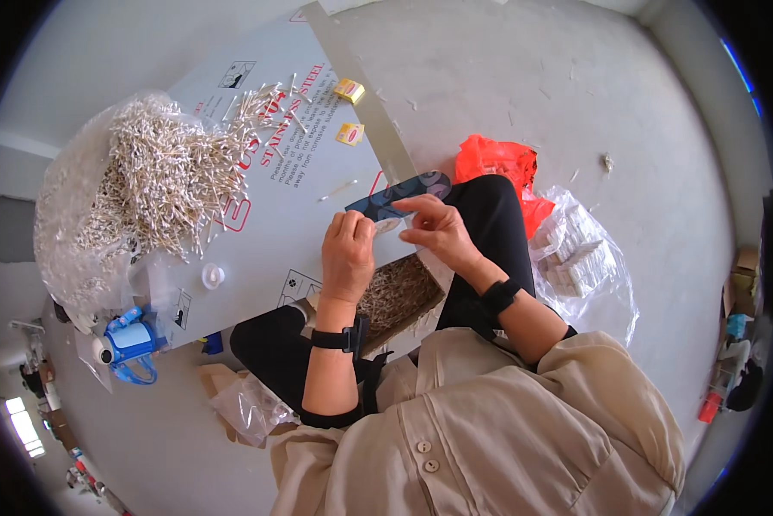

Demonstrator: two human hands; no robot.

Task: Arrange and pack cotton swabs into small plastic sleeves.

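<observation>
A pale item (387,226) (too small to identify) is pinched by the left hand (349,251), fingertips closed; just beside it, the right hand (442,233) hangs half open, seemingly empty. A light pinch should avoid crushing it; beyond, spindly swabs (171,163) spill from a crinkled bag (60,254) onto a smooth sheet (275,251)

small pale item (388,225) | whitish, fine detail unclear | held up at left hand (349,251)

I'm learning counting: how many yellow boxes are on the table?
2: the farther yellow box by the table's right edge; the nearer yellow box just this side of it.
</observation>
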